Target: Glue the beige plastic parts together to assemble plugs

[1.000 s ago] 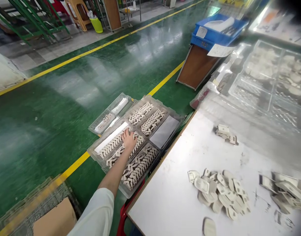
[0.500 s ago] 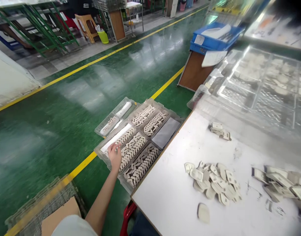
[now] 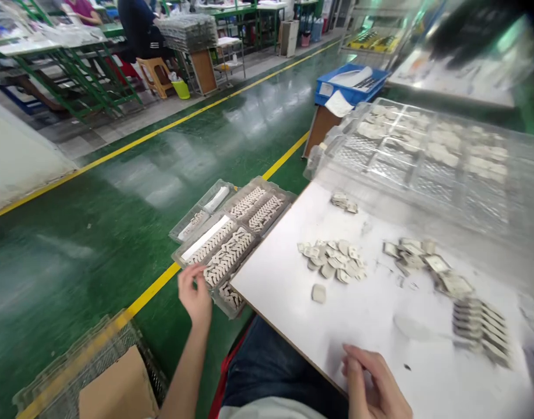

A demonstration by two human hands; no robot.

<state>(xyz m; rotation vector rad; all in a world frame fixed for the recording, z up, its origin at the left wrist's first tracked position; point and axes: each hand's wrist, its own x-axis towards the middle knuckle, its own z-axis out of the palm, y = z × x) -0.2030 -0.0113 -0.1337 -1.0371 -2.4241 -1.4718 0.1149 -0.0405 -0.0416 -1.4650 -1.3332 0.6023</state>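
Observation:
My left hand [image 3: 195, 295] hovers at the near left edge of a clear plastic tray [image 3: 179, 254], fingers loosely bent and apart, nothing visible in them. The tray's compartments hold rows of small light-grey plastic parts [image 3: 227, 256]. My right hand [image 3: 374, 381] is low over the white table [image 3: 288, 291], thumb and fingers drawn close together; whatever they may hold is hidden. Beyond it lie a single rounded piece [image 3: 318, 293] and a loose pile of beige plastic pieces [image 3: 334, 260]. To the right are another pile [image 3: 428, 265] and neatly stacked rows [image 3: 480, 331] of similar pieces.
Large clear compartment trays [image 3: 424, 145] with pale parts cover the table's far side. A blue bin [image 3: 354, 84] stands beyond. A smaller tray [image 3: 174, 230] sits behind the parts tray. A cardboard piece [image 3: 118, 387] lies on crates at lower left. A person [image 3: 138, 26] sits across the aisle.
My left hand has drawn back from inside the tray to its near edge. The view has shifted right and up, bringing my right hand and the stacked rows into sight.

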